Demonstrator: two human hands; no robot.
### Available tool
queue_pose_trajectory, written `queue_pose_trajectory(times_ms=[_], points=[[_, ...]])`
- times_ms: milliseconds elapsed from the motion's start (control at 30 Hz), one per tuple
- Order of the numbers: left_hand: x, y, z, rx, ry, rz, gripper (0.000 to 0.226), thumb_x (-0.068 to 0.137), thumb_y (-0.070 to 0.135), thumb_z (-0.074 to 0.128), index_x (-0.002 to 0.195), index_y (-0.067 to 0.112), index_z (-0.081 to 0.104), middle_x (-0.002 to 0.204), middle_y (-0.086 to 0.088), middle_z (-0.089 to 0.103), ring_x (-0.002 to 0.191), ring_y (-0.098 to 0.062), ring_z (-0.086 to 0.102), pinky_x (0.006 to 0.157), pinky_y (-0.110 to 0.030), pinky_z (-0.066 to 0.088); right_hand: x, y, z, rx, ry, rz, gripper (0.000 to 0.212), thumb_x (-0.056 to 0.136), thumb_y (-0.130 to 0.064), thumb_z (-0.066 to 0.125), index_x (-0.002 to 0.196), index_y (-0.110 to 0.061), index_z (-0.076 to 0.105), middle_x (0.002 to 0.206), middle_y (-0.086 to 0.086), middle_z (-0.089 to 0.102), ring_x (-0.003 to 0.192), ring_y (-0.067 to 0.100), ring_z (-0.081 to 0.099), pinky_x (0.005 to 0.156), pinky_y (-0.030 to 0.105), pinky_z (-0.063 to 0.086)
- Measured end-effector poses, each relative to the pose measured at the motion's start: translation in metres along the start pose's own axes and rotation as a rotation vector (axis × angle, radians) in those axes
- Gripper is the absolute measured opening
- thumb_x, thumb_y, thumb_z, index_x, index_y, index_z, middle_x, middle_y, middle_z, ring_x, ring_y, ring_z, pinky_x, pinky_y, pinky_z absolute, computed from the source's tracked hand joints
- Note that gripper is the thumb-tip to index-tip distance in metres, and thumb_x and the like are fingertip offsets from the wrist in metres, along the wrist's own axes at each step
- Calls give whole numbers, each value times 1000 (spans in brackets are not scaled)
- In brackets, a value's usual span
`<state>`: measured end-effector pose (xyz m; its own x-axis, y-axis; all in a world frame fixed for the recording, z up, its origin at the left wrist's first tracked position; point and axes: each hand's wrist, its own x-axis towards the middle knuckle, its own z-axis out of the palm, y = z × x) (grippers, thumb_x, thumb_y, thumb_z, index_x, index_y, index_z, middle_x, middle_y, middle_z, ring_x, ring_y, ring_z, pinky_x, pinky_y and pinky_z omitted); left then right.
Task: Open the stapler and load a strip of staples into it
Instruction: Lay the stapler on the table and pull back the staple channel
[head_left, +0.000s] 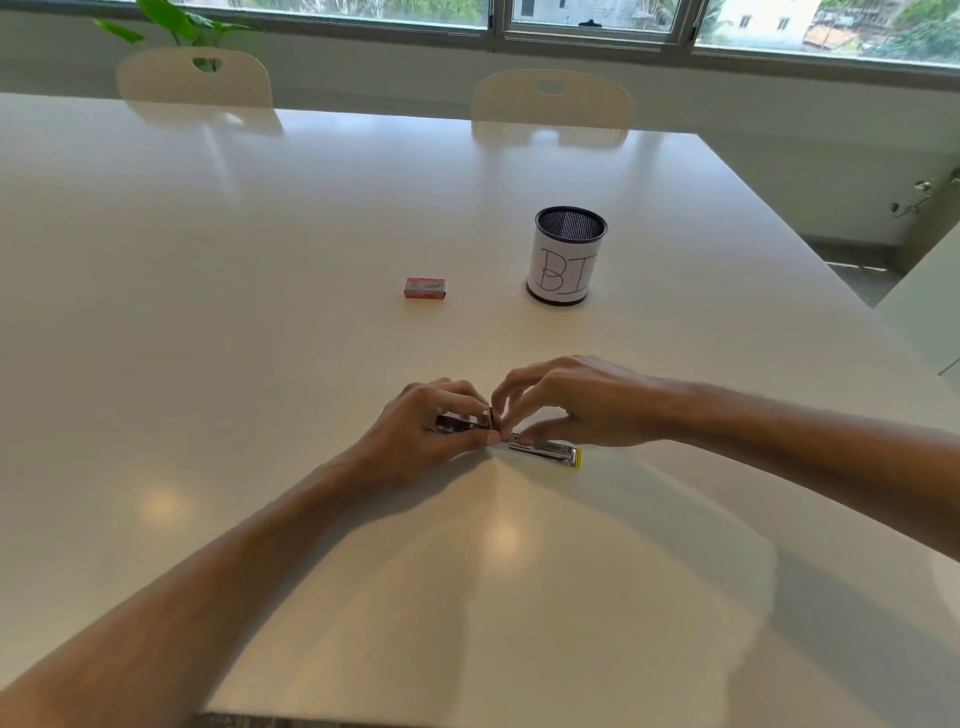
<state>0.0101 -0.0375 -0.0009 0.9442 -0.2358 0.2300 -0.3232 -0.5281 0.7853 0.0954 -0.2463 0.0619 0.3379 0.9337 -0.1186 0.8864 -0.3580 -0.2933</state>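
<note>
A white table (260, 312) fills nearly the whole view, running from 6 o'clock up to the far edge near 12. Behind it stand two pale chairs, one (195, 78) at 11 o'clock and one (551, 101) at about 12, under a window (597, 21) along the top. A green plant (171, 23) shows at 11 o'clock behind the first chair.

On the table, at 1 o'clock from centre, stands a mesh cup (569, 257), upright, wrapped in white paper with the letters "BI" written on it. Just beside it, toward 9 o'clock from it and apart from it, lies a small red box (425, 288), flat on the table.

Both forearms come in from the lower corners and meet a little below centre. The left hand (431, 426) has its fingers curled round the dark left part of the stapler (545, 449), thumb and fingertips closed on a small metal end. The right hand (571, 402) arches over the stapler with fingers bent; its forefinger and thumb pinch something small right where the left fingertips are, but what it pinches is too small to tell. The stapler lies on the table under both hands, its shiny metal rail with a yellow tip pointing toward 4 o'clock, out past the right hand.
</note>
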Motion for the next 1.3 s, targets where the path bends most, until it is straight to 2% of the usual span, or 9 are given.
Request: queue_pose_trajectory(times_ms=[200, 367, 533, 633, 833, 967, 1100, 1300], points=[[1, -3, -2, -53, -3, -7, 12, 84, 40, 74, 91, 32, 79, 93, 10, 70, 92, -18, 67, 77, -47, 56, 3, -2, -3, -25, -10, 13, 23, 94, -31, 66, 115, -39, 71, 129, -18, 59, 106, 5, 58, 83, 35, 50], [1, -5, -1, -80, -19, 1, 12, 84, 41, 74, 93, 33, 79, 93, 9, 70, 89, -20, 68, 74, -46, 57, 9, -1, -2, -31, -7, -3, 20, 93, -31, 66, 111, -39, 71, 127, -17, 60, 95, -4, 47, 75, 26, 40], [2, -5, -2, -68, -23, 2, 14, 84, 42, 73, 93, 33, 79, 93, 12, 70, 89, -18, 68, 75, -46, 57, 6, -1, 2, 1, 46, -20, 16, 93, -33, 66, 107, -38, 73, 123, -17, 61, 99, -2, 55, 79, 27, 48], [3, -5, -2, -57, -17, -3, 16, 84, 42, 72, 94, 32, 79, 93, 12, 71, 90, -17, 68, 75, -48, 56, 2, 1, 7, 74, 116, -13, 17, 92, -28, 69, 106, -34, 75, 119, -15, 63, 93, -3, 56, 81, 28, 51], [2, -2, 0, -21, 15, 14, 13, 84, 37, 73, 93, 30, 79, 91, 13, 71, 89, -15, 67, 74, -45, 56, -5, 3, 16, 231, 317, -3, 11, 89, -19, 73, 98, -19, 79, 98, -8, 71, 84, 8, 67, 76, 33, 54], [3, 1, 0, -2, 50, 16, 13, 82, 32, 74, 90, 24, 80, 90, 11, 72, 88, -16, 68, 74, -45, 55, -5, 7, 18, 433, 442, 88, 8, 86, -16, 76, 93, -17, 80, 89, -5, 76, 80, 10, 70, 70, 24, 55], [2, 5, 2, 68, 131, 17, 11, 80, 33, 74, 84, 23, 78, 85, 12, 71, 85, -14, 66, 71, -42, 54, -3, 17, 14, 674, 562, 187, 7, 81, -8, 80, 86, -13, 79, 82, 0, 79, 75, 7, 71, 75, 20, 56], [1, 8, 3, 133, 190, 7, 11, 77, 38, 75, 83, 28, 77, 83, 19, 68, 86, -10, 64, 72, -34, 53, 3, 37, -8, 780, 713, 246, 13, 77, -3, 81, 80, -15, 76, 73, -7, 77, 69, 4, 71, 72, 16, 54]])
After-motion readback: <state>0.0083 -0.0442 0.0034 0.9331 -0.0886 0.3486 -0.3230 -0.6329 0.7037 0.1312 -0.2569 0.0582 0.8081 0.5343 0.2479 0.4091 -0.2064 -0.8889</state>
